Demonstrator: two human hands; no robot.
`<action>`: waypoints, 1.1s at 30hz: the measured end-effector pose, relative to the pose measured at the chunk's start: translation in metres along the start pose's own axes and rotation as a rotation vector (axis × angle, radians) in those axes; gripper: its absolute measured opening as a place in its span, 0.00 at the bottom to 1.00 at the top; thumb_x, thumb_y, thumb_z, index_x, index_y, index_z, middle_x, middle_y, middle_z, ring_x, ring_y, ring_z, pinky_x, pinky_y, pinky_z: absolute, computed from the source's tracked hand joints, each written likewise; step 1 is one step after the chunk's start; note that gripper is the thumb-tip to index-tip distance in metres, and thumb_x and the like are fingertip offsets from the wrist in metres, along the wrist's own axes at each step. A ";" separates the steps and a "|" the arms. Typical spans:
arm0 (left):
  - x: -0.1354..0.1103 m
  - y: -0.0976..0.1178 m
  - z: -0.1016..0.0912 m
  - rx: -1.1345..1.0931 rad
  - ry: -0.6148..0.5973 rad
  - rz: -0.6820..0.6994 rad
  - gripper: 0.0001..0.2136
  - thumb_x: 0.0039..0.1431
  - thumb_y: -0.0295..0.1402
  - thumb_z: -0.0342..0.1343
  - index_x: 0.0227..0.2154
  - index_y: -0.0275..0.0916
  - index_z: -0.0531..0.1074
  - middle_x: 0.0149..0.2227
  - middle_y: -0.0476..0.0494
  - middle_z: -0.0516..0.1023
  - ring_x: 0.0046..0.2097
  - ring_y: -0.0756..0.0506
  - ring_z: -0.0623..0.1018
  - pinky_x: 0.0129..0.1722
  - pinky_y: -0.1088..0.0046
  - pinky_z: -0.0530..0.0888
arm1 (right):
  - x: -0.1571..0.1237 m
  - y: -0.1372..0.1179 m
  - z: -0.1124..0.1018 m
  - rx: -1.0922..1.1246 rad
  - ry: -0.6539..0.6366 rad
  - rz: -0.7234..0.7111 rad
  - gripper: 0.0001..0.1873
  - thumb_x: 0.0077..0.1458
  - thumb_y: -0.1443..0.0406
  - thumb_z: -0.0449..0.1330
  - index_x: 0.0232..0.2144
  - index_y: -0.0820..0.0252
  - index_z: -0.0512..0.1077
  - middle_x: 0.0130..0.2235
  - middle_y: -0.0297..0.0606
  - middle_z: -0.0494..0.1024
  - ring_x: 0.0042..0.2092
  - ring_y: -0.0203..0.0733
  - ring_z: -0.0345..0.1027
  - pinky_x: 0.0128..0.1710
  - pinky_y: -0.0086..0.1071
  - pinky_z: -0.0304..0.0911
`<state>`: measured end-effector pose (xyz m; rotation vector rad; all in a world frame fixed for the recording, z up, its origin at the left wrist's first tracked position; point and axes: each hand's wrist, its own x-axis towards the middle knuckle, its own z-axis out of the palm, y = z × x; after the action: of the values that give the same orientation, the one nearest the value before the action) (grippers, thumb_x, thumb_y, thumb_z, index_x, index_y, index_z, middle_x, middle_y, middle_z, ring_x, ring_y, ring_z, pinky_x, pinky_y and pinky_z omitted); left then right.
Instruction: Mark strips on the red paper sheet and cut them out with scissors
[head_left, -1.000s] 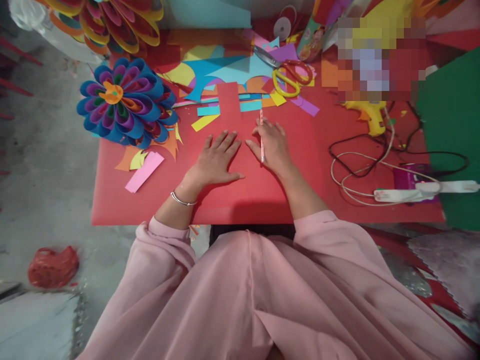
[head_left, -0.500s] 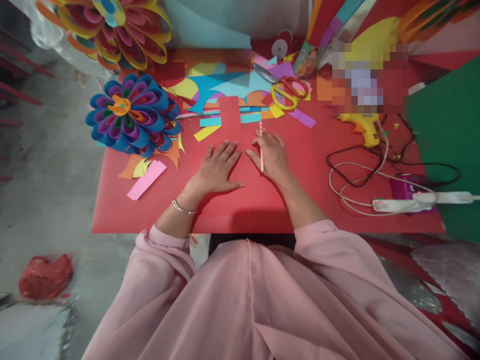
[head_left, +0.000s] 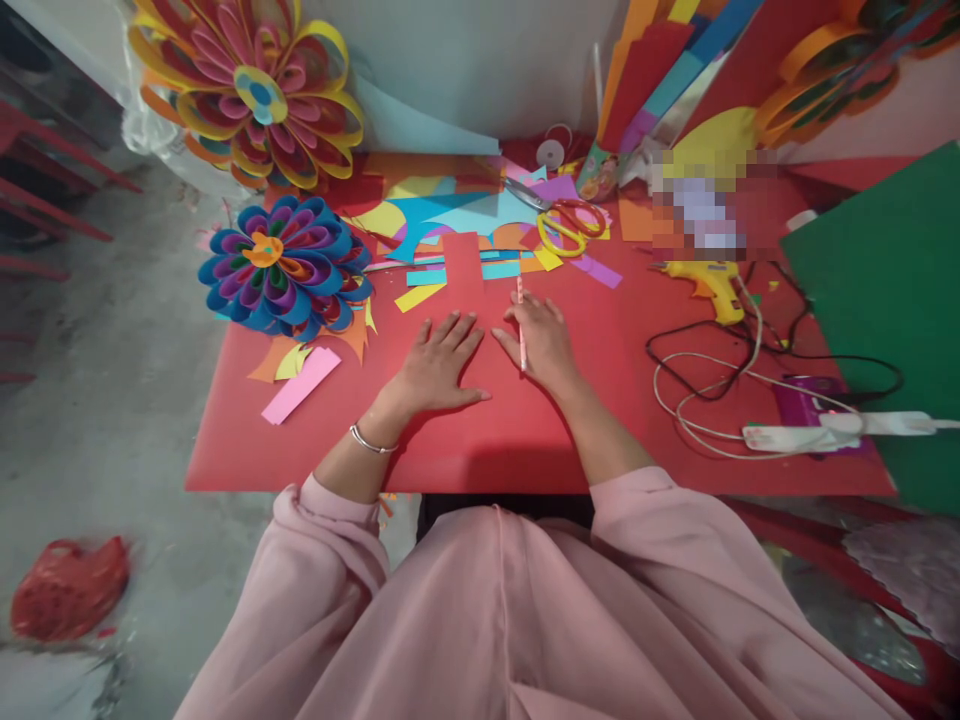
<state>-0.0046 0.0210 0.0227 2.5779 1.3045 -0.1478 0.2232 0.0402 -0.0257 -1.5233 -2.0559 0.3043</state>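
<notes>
My left hand (head_left: 439, 365) lies flat on the red tabletop (head_left: 420, 455), fingers spread, a silver bangle on its wrist. Beside it, my right hand (head_left: 544, 345) rests on the same surface with a slim pale patterned pencil (head_left: 521, 335) held between its fingers. Just beyond my fingertips is a red paper strip (head_left: 463, 268), lying across blue and yellow strips. Farther back sit scissors (head_left: 566, 230) with yellow and red handles. A pink paper strip (head_left: 301, 385) lies left of my left hand.
A blue and purple paper flower (head_left: 289, 265) stands at the left, with a larger yellow and red one (head_left: 259, 95) behind it. On the right are a yellow glue gun (head_left: 712, 285), tangled cables and a white power strip (head_left: 795, 435). A green board (head_left: 892, 330) borders that side.
The camera has tilted up, so everything on the table appears lower in the picture. Both hands and the pencil keep their places on the table.
</notes>
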 end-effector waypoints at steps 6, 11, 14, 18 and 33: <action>0.000 0.000 0.000 0.001 0.008 0.006 0.52 0.61 0.63 0.60 0.78 0.36 0.53 0.81 0.34 0.45 0.81 0.29 0.47 0.77 0.38 0.45 | -0.001 0.002 0.002 0.018 0.030 -0.025 0.14 0.72 0.54 0.59 0.46 0.56 0.76 0.64 0.56 0.78 0.70 0.60 0.66 0.70 0.63 0.57; 0.000 -0.001 0.001 -0.021 0.023 0.009 0.51 0.61 0.62 0.61 0.78 0.39 0.54 0.81 0.33 0.47 0.80 0.28 0.49 0.77 0.38 0.44 | 0.000 0.003 0.003 0.034 0.036 -0.023 0.14 0.71 0.53 0.59 0.47 0.56 0.76 0.64 0.55 0.78 0.70 0.60 0.66 0.71 0.64 0.56; 0.000 -0.002 0.002 -0.033 0.032 0.017 0.52 0.60 0.63 0.62 0.78 0.38 0.54 0.81 0.31 0.48 0.80 0.27 0.49 0.77 0.38 0.44 | 0.000 0.002 0.001 0.041 0.009 -0.010 0.15 0.71 0.53 0.59 0.48 0.56 0.76 0.64 0.54 0.78 0.71 0.61 0.66 0.72 0.64 0.55; 0.002 -0.004 0.004 -0.050 0.026 0.023 0.52 0.61 0.64 0.60 0.78 0.38 0.53 0.81 0.30 0.46 0.80 0.26 0.48 0.76 0.36 0.42 | 0.000 0.000 -0.001 0.052 -0.019 0.007 0.17 0.72 0.52 0.57 0.51 0.56 0.76 0.66 0.54 0.76 0.72 0.60 0.63 0.73 0.63 0.52; 0.000 0.003 0.003 -0.038 0.038 -0.005 0.50 0.60 0.60 0.64 0.77 0.37 0.56 0.80 0.30 0.49 0.80 0.26 0.50 0.77 0.37 0.45 | 0.006 -0.029 -0.030 0.469 0.221 0.213 0.35 0.73 0.39 0.46 0.54 0.51 0.82 0.47 0.43 0.86 0.49 0.49 0.82 0.50 0.43 0.77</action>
<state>-0.0028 0.0185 0.0204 2.5573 1.3145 -0.0751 0.2149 0.0323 0.0150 -1.4065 -1.5187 0.6217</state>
